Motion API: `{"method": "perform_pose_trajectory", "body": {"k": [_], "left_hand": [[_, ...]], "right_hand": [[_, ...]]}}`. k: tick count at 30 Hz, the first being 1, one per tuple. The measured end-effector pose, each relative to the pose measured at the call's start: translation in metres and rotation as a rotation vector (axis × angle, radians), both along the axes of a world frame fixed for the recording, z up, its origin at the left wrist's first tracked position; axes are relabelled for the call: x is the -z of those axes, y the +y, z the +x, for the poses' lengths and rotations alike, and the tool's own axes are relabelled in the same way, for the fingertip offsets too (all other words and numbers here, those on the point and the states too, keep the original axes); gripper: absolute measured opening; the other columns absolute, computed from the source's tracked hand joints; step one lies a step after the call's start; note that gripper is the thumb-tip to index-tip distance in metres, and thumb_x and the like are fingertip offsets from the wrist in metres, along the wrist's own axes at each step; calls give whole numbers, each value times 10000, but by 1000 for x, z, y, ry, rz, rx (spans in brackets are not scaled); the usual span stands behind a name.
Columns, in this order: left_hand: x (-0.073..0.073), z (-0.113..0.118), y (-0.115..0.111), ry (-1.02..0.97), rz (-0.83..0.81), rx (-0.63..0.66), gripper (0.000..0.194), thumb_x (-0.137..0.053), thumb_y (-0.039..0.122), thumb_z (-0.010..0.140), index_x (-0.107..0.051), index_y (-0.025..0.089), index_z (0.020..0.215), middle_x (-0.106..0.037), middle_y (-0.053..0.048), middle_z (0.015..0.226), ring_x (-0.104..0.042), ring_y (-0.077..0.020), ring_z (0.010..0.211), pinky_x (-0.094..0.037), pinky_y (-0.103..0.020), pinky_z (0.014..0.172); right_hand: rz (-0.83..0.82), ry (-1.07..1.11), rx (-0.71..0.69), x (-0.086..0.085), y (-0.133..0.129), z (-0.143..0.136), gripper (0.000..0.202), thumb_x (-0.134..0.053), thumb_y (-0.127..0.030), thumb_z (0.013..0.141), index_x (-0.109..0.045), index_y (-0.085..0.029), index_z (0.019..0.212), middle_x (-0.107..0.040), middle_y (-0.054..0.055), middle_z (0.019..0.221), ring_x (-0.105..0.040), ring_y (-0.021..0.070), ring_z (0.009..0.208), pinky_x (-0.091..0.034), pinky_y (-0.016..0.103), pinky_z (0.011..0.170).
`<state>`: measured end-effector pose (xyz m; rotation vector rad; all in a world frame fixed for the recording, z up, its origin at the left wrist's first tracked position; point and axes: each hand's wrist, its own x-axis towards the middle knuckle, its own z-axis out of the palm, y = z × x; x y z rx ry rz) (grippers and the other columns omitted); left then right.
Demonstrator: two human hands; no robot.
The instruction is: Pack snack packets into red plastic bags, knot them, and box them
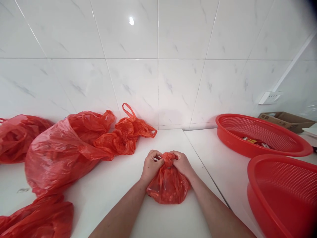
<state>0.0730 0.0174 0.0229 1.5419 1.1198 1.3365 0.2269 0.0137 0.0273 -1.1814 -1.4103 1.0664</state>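
A small red plastic bag (168, 188) rests on the white table (170, 221) in front of me, its lower part bulging and its neck gathered at the top. My left hand (152, 165) pinches the left side of the gathered neck between thumb and fingers. On the other side, my right hand (182, 162) grips the neck too, with its fingers curled toward the left hand. The bag's contents show only dimly through the red plastic.
Large red plastic bags (56, 155) lie at the left, with a crumpled one (126, 135) near the tiled wall. Two red baskets stand at the right, the rear one (232, 145) holding small packets, the nearer one (260, 198) partly cut off. Behind is a cardboard box (284, 120).
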Motion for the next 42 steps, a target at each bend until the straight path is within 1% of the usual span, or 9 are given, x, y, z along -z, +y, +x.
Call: {"method": "perform_pose_trajectory", "body": {"k": [5,12,18,22,27,31,36,39,42], "left_hand": [[-1,0,-2,64,2,125,193,-578,146,684,-698,202,825,-572,-15,859,-553,-130,742,-443,-230,651],[2,0,-1,34,-88,91,196,-570,234,745,-685,195,899,-666,-38,856,-610,-160,779,-471,-260,695],[0,-4,1,-9,-112,-38,303,-582,247,738,-574,212,1039,-650,19,720,-579,-124,640,-464,-246,638],[-5,-15,4,115,-24,-93,341,-544,205,765,-547,243,1104,-644,35,727,-594,-125,681,-466,-254,696],[-7,-38,17,366,237,-266,180,-511,222,823,-593,221,983,-630,-2,788,-586,-154,764,-455,-286,740],[-8,-51,19,530,473,-390,188,-434,206,875,-618,202,837,-595,-33,804,-552,-169,787,-442,-292,718],[-5,-52,19,504,422,-416,190,-429,218,885,-616,205,854,-598,-33,811,-561,-170,790,-458,-292,712],[-5,-47,18,492,476,-469,225,-447,275,889,-617,196,1015,-600,-86,1033,-550,-209,995,-442,-364,880],[-6,-34,9,596,599,-464,465,-519,401,850,-497,205,1271,-408,-137,1380,-355,-290,1280,-301,-480,1042]], "right_hand": [[9,32,-3,3,-1,-2,268,-509,-150,635,-693,-212,820,-698,9,823,-622,191,788,-470,291,703],[-81,153,20,2,3,5,285,-505,-134,624,-695,-212,822,-698,3,815,-622,169,722,-473,285,669],[-214,619,-44,4,3,18,295,-693,-289,667,-663,-203,947,-700,27,843,-629,168,694,-480,303,666],[-226,892,-29,7,9,27,274,-753,-213,614,-621,-208,854,-663,-5,726,-614,137,654,-492,268,632],[-188,1034,157,8,21,51,296,-688,-80,578,-538,-228,785,-594,-49,632,-577,94,594,-515,231,610],[-124,1021,286,9,24,75,300,-615,-65,559,-478,-249,751,-546,-79,582,-542,74,549,-514,210,591],[-58,865,357,10,22,81,174,-611,-179,619,-511,-247,744,-498,-73,562,-528,95,545,-513,246,603],[-42,714,348,9,19,64,131,-616,-325,700,-601,-232,790,-539,-37,612,-556,136,615,-501,278,632],[54,254,268,8,12,36,253,-596,-420,743,-660,-220,883,-645,34,880,-592,205,871,-476,326,793]]}}
